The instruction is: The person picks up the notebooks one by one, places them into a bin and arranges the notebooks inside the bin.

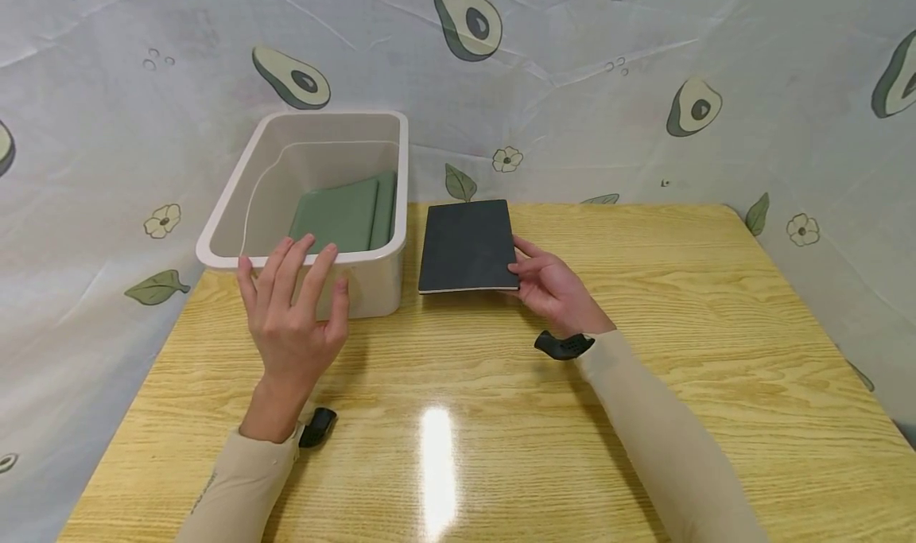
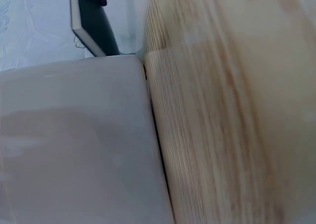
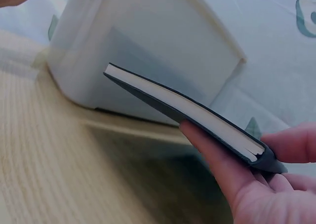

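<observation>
My right hand (image 1: pixel 551 288) grips a dark hardcover notebook (image 1: pixel 468 245) by its right edge, thumb on top and fingers beneath. In the right wrist view the notebook (image 3: pixel 182 108) is tilted above the table, its white page edges showing. To its left stands a light beige plastic bin (image 1: pixel 375 285). My left hand (image 1: pixel 292 320) rests on the bin's front rim with fingers spread and fairly straight. Inside the bin lie green notebooks (image 1: pixel 336 213), partly overlapping and partly hidden by the front rim. The left wrist view shows the bin wall (image 2: pixel 74 135) but not the left hand.
The wood-grain table (image 1: pixel 501 416) reaches forward to a hanging cloth (image 1: pixel 572 74) printed with avocados, flowers and leaves. The bin stands at the table's far left, close to the cloth. Black wrist devices (image 1: pixel 565 346) are strapped over both sleeves.
</observation>
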### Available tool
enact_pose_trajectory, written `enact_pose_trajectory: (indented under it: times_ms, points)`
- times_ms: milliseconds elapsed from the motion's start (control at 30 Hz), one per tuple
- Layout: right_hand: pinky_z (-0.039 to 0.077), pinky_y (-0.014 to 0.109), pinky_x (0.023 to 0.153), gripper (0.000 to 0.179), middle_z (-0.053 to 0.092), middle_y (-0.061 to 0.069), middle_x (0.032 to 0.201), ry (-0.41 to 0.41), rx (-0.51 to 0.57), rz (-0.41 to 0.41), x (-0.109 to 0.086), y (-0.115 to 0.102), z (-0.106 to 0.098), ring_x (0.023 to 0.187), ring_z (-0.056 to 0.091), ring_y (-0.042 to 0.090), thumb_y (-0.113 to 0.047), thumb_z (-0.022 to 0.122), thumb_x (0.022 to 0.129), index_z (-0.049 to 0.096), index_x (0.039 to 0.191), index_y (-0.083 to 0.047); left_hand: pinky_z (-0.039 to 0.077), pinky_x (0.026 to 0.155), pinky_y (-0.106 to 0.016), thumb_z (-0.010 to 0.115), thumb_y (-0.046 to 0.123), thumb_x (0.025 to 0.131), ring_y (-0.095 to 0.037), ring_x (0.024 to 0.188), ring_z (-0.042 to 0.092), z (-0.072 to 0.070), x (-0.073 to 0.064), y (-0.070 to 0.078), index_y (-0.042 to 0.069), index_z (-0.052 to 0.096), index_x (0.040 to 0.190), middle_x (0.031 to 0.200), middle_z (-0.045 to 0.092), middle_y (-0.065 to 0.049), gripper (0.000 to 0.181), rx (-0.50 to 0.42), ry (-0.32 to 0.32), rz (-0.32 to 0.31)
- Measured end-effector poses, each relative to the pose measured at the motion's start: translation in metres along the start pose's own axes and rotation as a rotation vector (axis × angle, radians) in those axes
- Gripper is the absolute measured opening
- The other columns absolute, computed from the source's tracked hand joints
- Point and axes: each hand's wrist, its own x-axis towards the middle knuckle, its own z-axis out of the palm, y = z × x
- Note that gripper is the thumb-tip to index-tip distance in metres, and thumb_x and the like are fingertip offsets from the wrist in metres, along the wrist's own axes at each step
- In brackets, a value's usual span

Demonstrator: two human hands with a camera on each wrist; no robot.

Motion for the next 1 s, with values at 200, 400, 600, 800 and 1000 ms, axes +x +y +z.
enact_pose_trajectory:
  times_ms: [200,400,600,800,1000]
  points:
    - [0.06,0.038,0.101,0.078,0.026,0.002,0.178,-0.028,0.023,-0.034,-0.005,-0.016,0.013,0.165,0.026,0.024,0.014,0.029,0.105,0.016,0.172,-0.024,0.028,0.123,-0.066,0.074,0.012,0.085,-0.039,0.126,0.066,-0.001,0.0,0.0,0.01,0.08,0.117,0.125,0.076,-0.018,0.033,-0.001,-0.005,-0.002]
    - [0.063,0.041,0.093,0.077,0.026,0.001,0.178,-0.041,0.02,-0.066,-0.01,-0.033,0.034,0.165,0.024,0.024,0.013,0.028,0.105,0.016,0.172,-0.025,0.028,0.123,-0.066,0.073,0.013,0.086,-0.039,0.126,0.066,-0.001,0.0,-0.001,0.01,0.08,0.118,0.126,0.076,-0.018,0.033,0.003,-0.01,0.001]
    - [0.064,0.041,0.092,0.077,0.022,0.002,0.179,-0.083,0.0,-0.083,-0.012,-0.047,0.05,0.167,0.02,0.025,0.014,0.025,0.105,0.017,0.172,-0.023,0.028,0.123,-0.067,0.073,0.013,0.086,-0.039,0.126,0.066,-0.001,0.0,-0.001,0.01,0.08,0.118,0.126,0.076,-0.018,0.033,0.008,-0.012,0.004]
    - [0.064,0.043,0.091,0.075,0.023,0.001,0.179,-0.086,-0.004,-0.102,-0.016,-0.059,0.063,0.166,0.022,0.027,0.012,0.026,0.106,0.017,0.172,-0.023,0.028,0.123,-0.067,0.073,0.013,0.086,-0.04,0.126,0.066,-0.001,0.0,-0.001,0.01,0.079,0.119,0.127,0.076,-0.018,0.033,0.009,-0.015,0.006]
    - [0.063,0.046,0.092,0.077,0.025,0.0,0.178,-0.097,0.028,-0.119,-0.02,-0.069,0.075,0.166,0.023,0.025,0.014,0.031,0.105,0.021,0.171,-0.023,0.028,0.123,-0.067,0.074,0.013,0.086,-0.04,0.126,0.066,-0.001,-0.001,-0.001,0.01,0.079,0.119,0.127,0.076,-0.018,0.033,0.009,-0.015,0.006]
